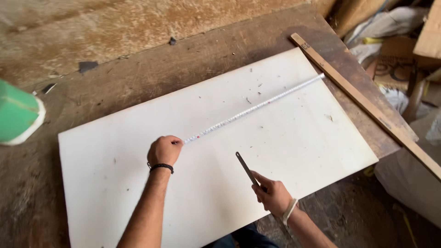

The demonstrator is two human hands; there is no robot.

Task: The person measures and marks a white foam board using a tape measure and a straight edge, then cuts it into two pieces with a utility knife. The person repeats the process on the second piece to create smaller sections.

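The left hand (164, 149), closed on the tape measure (255, 108), held it stretched across the white board (138, 193) beyond it, while the right hand (274, 195) gripped a thin metal blade (245, 167); no mark showed on the board yet.

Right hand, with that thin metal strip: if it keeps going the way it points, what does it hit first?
Probably the tape measure. The right hand aims its metal strip up-left over the bare white board.
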